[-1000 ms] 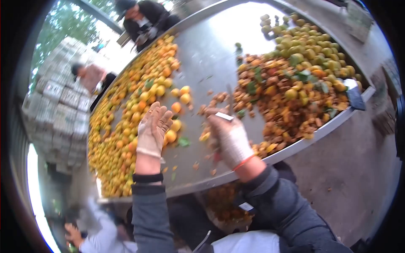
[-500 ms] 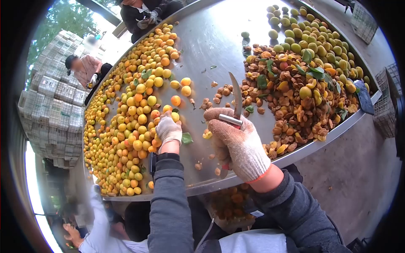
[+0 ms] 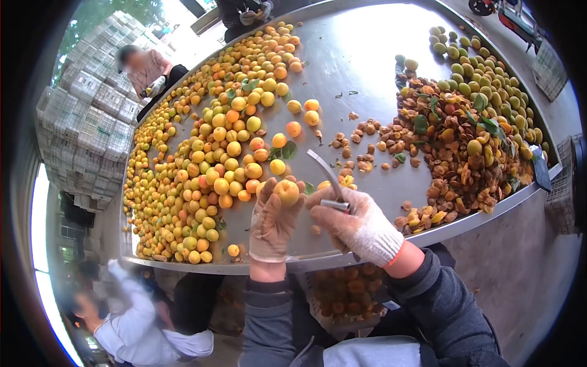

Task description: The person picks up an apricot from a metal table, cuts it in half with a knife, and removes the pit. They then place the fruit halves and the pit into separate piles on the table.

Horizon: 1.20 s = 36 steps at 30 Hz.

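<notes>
Left gloved hand (image 3: 269, 229), cupping round yellow-orange fruit (image 3: 287, 192); right gloved hand (image 3: 365, 229), clenched round curved silvery metal knife (image 3: 331, 174); hazard: slipping blade nicking nearby fingers.

The left hand (image 3: 275, 220) cradled a yellow-orange fruit (image 3: 286, 192) at its fingertips, the right hand (image 3: 361, 223) gripping a curved knife (image 3: 326, 171) at three o'clock from it, heaped pits (image 3: 452, 153) up at two o'clock!
</notes>
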Each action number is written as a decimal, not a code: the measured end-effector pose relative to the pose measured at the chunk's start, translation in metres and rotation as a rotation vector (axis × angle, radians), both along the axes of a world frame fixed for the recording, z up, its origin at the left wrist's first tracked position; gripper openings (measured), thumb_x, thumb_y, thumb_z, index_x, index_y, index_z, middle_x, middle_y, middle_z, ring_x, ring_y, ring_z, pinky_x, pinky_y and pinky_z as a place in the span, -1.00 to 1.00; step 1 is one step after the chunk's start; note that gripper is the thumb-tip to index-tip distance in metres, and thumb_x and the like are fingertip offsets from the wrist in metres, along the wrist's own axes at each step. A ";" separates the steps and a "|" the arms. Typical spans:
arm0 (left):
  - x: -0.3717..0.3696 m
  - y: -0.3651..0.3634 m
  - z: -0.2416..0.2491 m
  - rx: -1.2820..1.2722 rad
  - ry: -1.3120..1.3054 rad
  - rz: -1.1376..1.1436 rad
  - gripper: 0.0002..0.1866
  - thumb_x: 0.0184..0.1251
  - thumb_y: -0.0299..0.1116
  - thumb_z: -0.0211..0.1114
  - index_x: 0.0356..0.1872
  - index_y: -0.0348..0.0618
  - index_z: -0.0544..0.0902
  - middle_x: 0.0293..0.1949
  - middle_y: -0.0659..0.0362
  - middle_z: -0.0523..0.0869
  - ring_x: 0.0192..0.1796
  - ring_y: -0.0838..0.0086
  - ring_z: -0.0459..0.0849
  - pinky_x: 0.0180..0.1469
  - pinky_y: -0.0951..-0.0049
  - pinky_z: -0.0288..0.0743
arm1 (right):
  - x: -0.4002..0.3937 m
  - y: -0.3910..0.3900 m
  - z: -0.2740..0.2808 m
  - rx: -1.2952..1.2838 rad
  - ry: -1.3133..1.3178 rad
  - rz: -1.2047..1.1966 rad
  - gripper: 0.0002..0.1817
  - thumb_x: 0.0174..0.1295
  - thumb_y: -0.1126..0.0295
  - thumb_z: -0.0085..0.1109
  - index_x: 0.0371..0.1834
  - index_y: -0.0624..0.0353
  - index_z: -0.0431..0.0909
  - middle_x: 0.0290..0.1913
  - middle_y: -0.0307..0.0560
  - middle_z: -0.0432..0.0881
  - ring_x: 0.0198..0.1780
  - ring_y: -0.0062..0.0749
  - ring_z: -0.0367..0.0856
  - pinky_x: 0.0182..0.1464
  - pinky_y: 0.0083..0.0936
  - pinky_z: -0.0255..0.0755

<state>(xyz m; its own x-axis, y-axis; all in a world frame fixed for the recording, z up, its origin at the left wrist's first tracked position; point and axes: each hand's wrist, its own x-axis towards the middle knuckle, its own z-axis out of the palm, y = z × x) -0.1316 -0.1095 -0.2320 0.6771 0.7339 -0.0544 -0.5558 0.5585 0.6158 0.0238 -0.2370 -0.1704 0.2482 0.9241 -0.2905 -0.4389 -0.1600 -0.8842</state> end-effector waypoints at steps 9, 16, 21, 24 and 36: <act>0.000 -0.017 0.019 0.176 -0.185 -0.117 -0.34 0.14 -0.67 0.21 0.35 -0.16 0.36 0.31 0.00 0.46 0.40 0.19 0.39 0.47 0.16 0.23 | -0.021 0.016 -0.001 -0.204 -0.163 0.102 -0.68 0.18 0.25 0.31 -0.11 0.22 0.59 -0.40 -0.17 0.61 -0.39 -0.58 0.54 -0.30 -0.55 0.47; -0.010 -0.024 0.027 0.142 0.204 -0.089 -0.32 0.35 -0.45 0.25 0.46 -0.21 0.20 0.27 0.05 0.49 0.30 0.32 0.49 0.37 0.37 0.33 | -0.024 0.021 -0.036 0.059 -0.622 -0.018 -0.64 0.12 0.23 0.36 -0.11 0.22 0.57 -0.38 -0.02 0.65 -0.38 -0.32 0.67 -0.27 -0.43 0.52; -0.013 -0.021 0.025 0.217 0.172 0.000 -0.36 0.33 -0.38 0.35 0.38 -0.26 0.30 0.18 -0.01 0.55 0.23 0.25 0.55 0.31 0.30 0.41 | -0.027 0.021 -0.024 0.142 -0.751 0.001 -0.71 0.19 0.41 0.32 -0.04 0.23 0.59 -0.34 -0.15 0.66 -0.32 -0.68 0.55 -0.22 -0.62 0.49; -0.017 -0.016 0.025 0.100 0.087 0.036 -0.40 0.27 -0.45 0.39 0.32 -0.22 0.38 0.14 0.00 0.58 0.24 0.19 0.54 0.33 0.26 0.42 | -0.030 0.021 -0.028 0.073 -0.741 -0.028 -0.77 0.23 0.45 0.24 -0.06 0.23 0.60 -0.34 -0.17 0.66 -0.31 -0.69 0.55 -0.23 -0.61 0.48; -0.011 -0.023 0.021 0.270 0.069 0.034 -0.47 0.37 -0.30 0.29 0.30 -0.23 0.38 0.18 0.02 0.56 0.27 0.18 0.53 0.33 0.28 0.37 | -0.035 0.018 -0.032 0.119 -0.901 0.069 -0.71 0.11 0.47 0.17 -0.08 0.05 0.66 -0.32 0.11 0.66 -0.28 0.06 0.65 -0.24 -0.27 0.54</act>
